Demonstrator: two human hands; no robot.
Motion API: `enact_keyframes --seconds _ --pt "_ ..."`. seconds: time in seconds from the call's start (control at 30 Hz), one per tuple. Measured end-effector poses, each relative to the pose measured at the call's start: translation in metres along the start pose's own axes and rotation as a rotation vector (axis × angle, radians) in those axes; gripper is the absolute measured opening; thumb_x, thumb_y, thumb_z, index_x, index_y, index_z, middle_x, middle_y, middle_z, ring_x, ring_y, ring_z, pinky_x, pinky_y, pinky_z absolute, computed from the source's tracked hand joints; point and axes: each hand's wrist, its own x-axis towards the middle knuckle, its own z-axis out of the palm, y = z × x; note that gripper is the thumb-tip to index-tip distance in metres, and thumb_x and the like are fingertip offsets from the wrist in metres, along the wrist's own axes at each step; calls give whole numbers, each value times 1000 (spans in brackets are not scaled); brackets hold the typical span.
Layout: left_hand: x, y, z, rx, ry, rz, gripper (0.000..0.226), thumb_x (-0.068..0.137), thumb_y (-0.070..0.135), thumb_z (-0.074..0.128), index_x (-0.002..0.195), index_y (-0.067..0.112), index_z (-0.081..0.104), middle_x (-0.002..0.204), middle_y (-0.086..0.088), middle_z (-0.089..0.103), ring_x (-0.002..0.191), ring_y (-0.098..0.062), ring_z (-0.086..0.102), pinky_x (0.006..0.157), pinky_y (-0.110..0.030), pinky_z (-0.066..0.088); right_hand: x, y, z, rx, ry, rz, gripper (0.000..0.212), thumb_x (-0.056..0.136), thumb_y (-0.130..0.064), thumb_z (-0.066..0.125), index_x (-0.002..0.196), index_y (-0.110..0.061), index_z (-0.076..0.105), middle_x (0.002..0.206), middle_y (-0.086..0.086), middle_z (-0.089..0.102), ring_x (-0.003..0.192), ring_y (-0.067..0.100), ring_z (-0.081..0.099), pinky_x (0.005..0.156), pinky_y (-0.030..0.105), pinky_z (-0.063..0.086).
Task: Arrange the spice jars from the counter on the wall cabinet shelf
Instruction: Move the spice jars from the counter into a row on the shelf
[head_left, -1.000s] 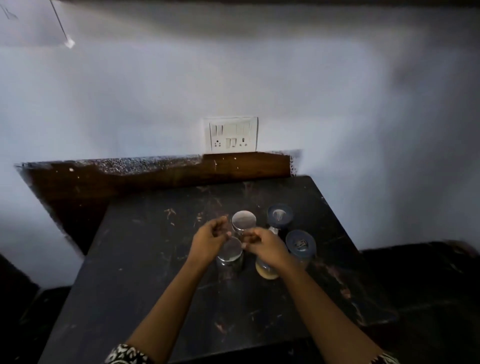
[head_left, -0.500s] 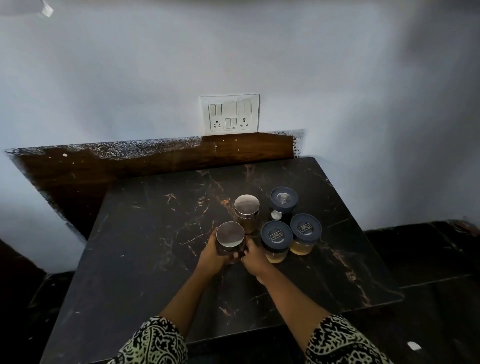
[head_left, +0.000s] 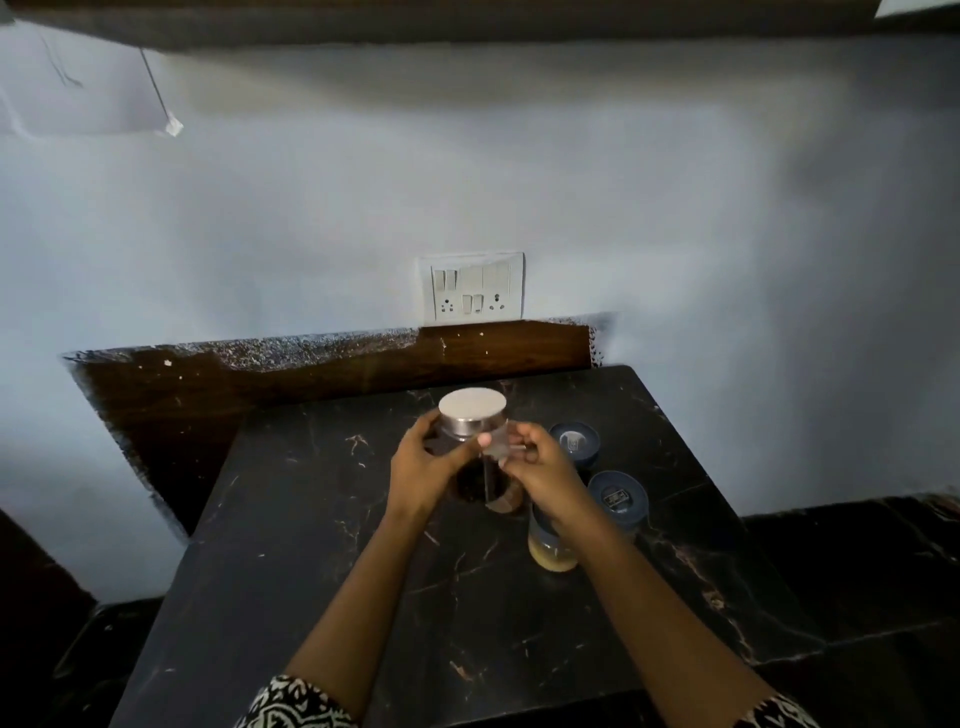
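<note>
spice jar (head_left: 471, 415), cylindrical, of clear glass with a flat brushed-steel lid and dark contents, held upright above the black marble counter (head_left: 337, 571), a glossy slab veined in tan. left hand (head_left: 423, 467) wraps the jar's left wall, thumb across the front; right hand (head_left: 545, 475) curls its fingers against the right wall. between the hands, a second glass base (head_left: 508, 503) with brown contents is blurred; whether it is held or standing cannot be told. to the right stand a far blue-lidded jar (head_left: 574, 441) and a near blue-lidded jar (head_left: 618, 499). a yellow-filled jar (head_left: 553, 551) has its lid hidden under the right wrist. patterned sleeves (head_left: 296, 701) are cut off by the lower edge.
</note>
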Motion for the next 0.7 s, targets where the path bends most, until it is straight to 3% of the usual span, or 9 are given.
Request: enact_keyframes --seconds 0.1,0.23,0.37,0.47,0.57,0.7 --pt "3 43 -12 -125 -5 39 82 62 56 78 131 19 51 118 0 59 105 -17 59 87 -37 54 -2 -36 -14 36 -26 -105 43 85 -6 63 121 -26 51 109 -11 58 108 8 56 90 23 47" --pt "2 100 -24 -262 -42 105 66 68 48 71 124 16 56 110 -1 64 98 -17 64 80 -33 57 -6 -72 -32 159 -115 -205 53 84 -13 67 129 -29 44 115 -14 57 113 7 54 91 22 45" --pt "2 147 -30 -324 -120 154 57 68 52 66 116 23 59 108 -2 68 92 -16 68 75 -33 57 -4 -98 -47 217 -205 -201 68 69 -48 74 130 -30 47 127 -6 59 123 17 52 107 42 38" --pt "7 176 -31 -308 -127 202 49 80 48 63 121 21 58 112 0 65 94 -12 64 73 -29 54 1 -117 -53 313 -241 -259 63 71 -44 71 127 -24 51 127 1 62 123 20 54 109 48 37" --pt "17 199 -31 -235 -93 299 65 77 44 71 135 25 46 116 9 56 99 -10 61 82 -32 53 7 -138 -55 376 -155 -343 54 76 -39 67 126 -22 53 121 2 63 118 19 57 102 42 44" --pt "38 217 -30 -276 -110 282 85 68 47 79 140 26 38 125 1 56 107 -15 60 90 -35 52 14 -168 -56 374 -68 -407 58 73 -45 59 125 -22 50 117 1 61 116 19 56 99 38 47"
